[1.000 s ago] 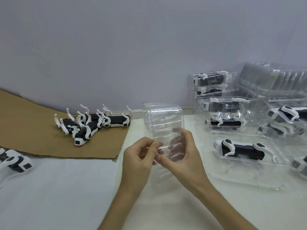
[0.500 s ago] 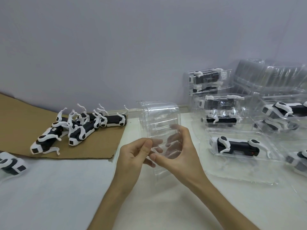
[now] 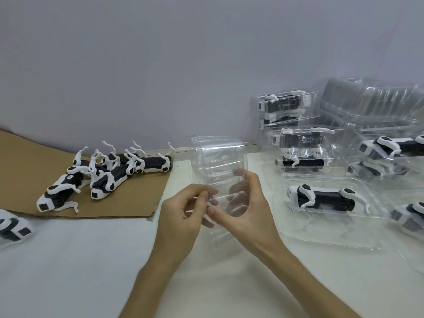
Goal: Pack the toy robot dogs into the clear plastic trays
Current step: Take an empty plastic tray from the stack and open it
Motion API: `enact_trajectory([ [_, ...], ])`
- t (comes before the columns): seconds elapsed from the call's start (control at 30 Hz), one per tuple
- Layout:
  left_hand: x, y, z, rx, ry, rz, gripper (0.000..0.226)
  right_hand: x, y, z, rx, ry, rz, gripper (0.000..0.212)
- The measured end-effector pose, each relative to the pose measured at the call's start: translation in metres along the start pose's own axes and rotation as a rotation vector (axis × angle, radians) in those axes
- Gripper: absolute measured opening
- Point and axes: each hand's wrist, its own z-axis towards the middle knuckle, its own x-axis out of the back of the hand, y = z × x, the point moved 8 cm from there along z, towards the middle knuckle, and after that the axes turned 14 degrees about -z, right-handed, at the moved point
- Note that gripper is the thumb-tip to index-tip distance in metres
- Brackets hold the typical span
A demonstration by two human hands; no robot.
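Your left hand pinches the near left edge of an empty clear plastic tray between thumb and forefinger, the other fingers curled. Your right hand grips its right side, thumb in front and fingers showing through the plastic behind. You're holding the tray on end, dead centre over the white table. At ten o'clock from it, loose toy robot dogs lie in a heap on a cardboard sheet; I count about six, but the tangle blurs it. One more dog sits at nine o'clock by the edge. At three o'clock are packed trays, five that I can make out. One stack of empty trays stands at two o'clock.
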Motion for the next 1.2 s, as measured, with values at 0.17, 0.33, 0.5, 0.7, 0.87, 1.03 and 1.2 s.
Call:
enact_trajectory([
  [0.17, 0.003, -0.002, 0.004, 0.019, -0.077, 0.044, 0.021, 0.003, -0.008, -0.002, 0.103, 0.020, -0.107, 0.079],
  [0.33, 0.007, -0.011, 0.001, -0.013, 0.072, -0.025, 0.010, 0.016, -0.014, 0.004, 0.184, 0.153, -0.210, 0.074],
  [0.5, 0.009, -0.024, -0.002, 0.050, 0.129, -0.143, 0.009, 0.022, -0.006, 0.004, 0.147, 0.160, -0.233, 0.078],
  [0.7, 0.006, -0.023, -0.001, 0.050, 0.089, -0.179, 0.003, 0.009, -0.007, 0.000, 0.154, 0.138, -0.256, 0.088],
  [0.87, -0.001, -0.022, -0.002, 0.027, 0.062, -0.144, 0.007, 0.013, -0.008, 0.002, 0.172, 0.172, -0.293, 0.083],
  [1.03, -0.008, -0.020, -0.004, 0.067, -0.027, -0.216, 0.017, 0.012, -0.006, 0.001, 0.167, 0.159, -0.290, 0.078],
  [1.2, -0.006, -0.014, -0.003, 0.063, -0.013, -0.244, 0.014, 0.011, -0.008, 0.003, 0.178, 0.085, -0.230, 0.074],
])
